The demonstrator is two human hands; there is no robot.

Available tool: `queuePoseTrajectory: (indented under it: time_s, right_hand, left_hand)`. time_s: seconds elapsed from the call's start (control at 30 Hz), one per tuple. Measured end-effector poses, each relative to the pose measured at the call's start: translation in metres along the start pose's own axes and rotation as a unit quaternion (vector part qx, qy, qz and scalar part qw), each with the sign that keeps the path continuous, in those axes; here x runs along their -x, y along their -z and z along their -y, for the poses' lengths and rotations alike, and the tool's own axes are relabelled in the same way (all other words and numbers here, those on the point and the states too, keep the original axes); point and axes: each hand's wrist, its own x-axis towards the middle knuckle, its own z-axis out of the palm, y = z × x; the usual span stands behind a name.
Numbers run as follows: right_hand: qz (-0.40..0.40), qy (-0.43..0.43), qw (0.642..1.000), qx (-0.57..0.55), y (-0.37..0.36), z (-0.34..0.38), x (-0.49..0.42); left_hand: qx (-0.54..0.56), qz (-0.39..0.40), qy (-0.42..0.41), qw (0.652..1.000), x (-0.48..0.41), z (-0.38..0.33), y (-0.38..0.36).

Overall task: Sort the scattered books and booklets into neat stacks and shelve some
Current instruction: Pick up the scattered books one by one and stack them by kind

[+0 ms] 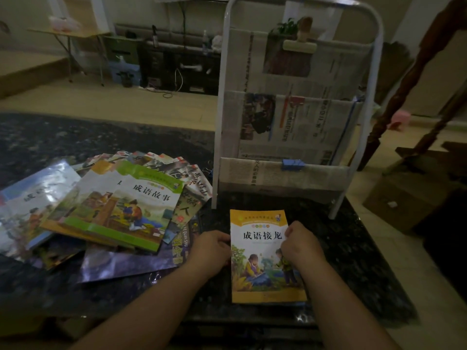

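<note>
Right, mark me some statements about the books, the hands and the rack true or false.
1. The left hand and the right hand are both on the orange book. True.
2. The orange book stands in the rack. False: it lies flat on the table, in front of the rack.
3. A green-bordered book lies on top of the pile at the left. True.
4. The blue clip sits on the rack's top pocket. False: it is clipped to the rim of the lowest pocket.
5. The rack's pockets are covered with newspaper. True.
</note>
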Motion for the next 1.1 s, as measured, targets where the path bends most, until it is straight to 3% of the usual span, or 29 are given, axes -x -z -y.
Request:
queuePoseTrajectory:
  time_s: [0.43, 1.1]
  right_hand:
    - [0.047, 0.004, 0.998, 0.045, -0.014, -0.003, -0.007]
    - [0.032, 0.009, 0.999, 0.039, -0.015, 0.0, -0.012]
  left_hand:
    - [-0.041, 0.022, -0.022, 0.999, -0.005, 0.006, -0.006]
    - [-0.115, 0.018, -0.07, 0.991, -0.003, 0.005, -0.006]
